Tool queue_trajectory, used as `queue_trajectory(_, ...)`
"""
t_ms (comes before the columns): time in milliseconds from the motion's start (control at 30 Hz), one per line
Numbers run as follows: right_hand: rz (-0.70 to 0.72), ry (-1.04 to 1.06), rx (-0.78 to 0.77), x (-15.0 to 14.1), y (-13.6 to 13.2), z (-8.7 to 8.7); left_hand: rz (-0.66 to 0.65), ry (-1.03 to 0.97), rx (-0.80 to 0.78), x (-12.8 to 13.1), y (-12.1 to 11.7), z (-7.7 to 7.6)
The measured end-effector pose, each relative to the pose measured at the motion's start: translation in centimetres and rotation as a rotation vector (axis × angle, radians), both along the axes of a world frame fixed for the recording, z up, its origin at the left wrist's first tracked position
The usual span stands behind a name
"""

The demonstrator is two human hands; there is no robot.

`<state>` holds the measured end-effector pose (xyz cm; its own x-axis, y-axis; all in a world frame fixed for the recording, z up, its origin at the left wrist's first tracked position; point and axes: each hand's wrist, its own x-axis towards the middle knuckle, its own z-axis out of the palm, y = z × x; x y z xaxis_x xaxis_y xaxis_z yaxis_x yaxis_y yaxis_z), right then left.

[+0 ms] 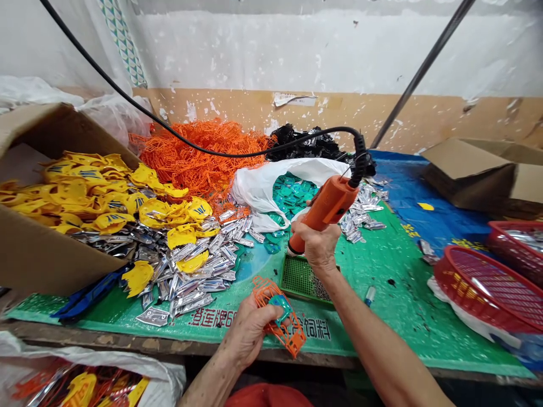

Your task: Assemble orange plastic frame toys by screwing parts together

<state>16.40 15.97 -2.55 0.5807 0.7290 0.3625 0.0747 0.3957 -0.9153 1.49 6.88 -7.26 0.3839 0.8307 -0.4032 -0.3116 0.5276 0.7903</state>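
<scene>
Near the table's front edge, my left hand (248, 328) is closed on an orange plastic frame (292, 339), its thumb pressing a teal plastic piece (280, 305) against it. My right hand (318, 246) wraps round an orange electric screwdriver (328, 203), which tilts with its cable end up and to the right. Its tip points down over the green screw tray (299, 277), where small metal screws (320, 287) lie at the right side. I cannot tell whether the tip touches anything.
Yellow plastic parts (102, 195) spill from a cardboard box (55, 249) onto metal plates (199, 277). Behind lie orange frames (203, 155), black parts (301, 144) and a white bag (254, 186) of teal pieces (292, 195). Red baskets (479, 288) stand right. A black cable (190, 146) hangs across.
</scene>
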Motion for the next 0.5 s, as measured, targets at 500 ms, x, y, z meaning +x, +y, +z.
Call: queue_trajectory(500, 0.0, 0.016, 0.005, -0.08, -0.1, 0.0, -0.016, 0.008, -0.002, -0.01, 0.06, -0.24)
